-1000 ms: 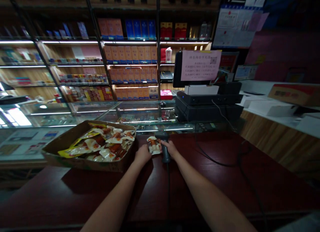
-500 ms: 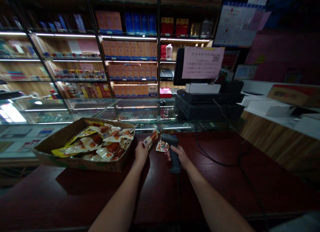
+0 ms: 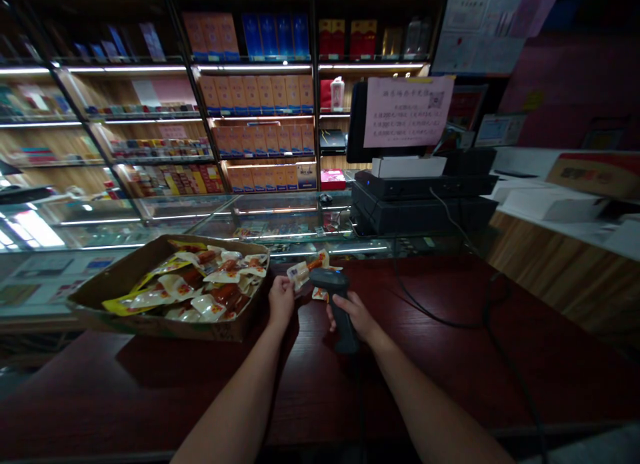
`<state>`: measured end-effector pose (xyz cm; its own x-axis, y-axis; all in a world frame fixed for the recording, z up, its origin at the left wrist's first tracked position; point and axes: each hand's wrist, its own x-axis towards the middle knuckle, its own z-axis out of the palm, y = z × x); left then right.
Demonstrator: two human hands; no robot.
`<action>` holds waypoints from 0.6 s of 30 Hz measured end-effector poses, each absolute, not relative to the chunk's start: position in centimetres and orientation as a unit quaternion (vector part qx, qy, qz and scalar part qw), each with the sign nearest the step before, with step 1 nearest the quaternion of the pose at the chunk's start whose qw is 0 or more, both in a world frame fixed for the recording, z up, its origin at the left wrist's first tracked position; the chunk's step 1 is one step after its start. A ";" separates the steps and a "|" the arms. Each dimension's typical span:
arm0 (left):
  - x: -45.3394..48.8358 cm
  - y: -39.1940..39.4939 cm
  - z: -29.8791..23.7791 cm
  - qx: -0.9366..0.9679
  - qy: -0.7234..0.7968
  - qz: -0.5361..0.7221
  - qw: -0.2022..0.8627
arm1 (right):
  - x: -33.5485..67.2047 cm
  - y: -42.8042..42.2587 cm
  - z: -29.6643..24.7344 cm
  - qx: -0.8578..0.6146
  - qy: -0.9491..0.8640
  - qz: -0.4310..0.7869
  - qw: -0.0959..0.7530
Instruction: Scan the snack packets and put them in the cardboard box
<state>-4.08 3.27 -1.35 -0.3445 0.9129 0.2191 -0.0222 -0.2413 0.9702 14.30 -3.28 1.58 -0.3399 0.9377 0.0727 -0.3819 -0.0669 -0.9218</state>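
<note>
Gripping a black plastic barcode scanner [image 3: 330,281] in the right hand [image 3: 350,315], the left hand [image 3: 281,301] pinches a glossy snack packet [image 3: 306,272].

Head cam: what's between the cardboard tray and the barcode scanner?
In the head view, the left hand sits between the cardboard tray and the handheld barcode scanner, holding a vacuum-sealed snack packet.

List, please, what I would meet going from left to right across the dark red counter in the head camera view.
Brown cardboard tray of yellow-edged sausage packets → bare left hand → clear plastic sausage packet → black handheld barcode scanner → thin black cable
</note>
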 end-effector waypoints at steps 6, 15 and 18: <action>-4.1 3.3 -1.6 0.460 0.547 0.626 0.312 | 14.2 -3.3 1.7 -0.301 -0.472 0.673 0.484; -4.1 2.9 -1.0 0.425 0.498 0.662 0.364 | 13.8 -3.0 1.4 -0.301 -0.456 0.679 0.490; -4.1 2.4 0.3 0.406 0.483 0.689 0.356 | 13.1 -2.8 2.6 -0.295 -0.456 0.682 0.490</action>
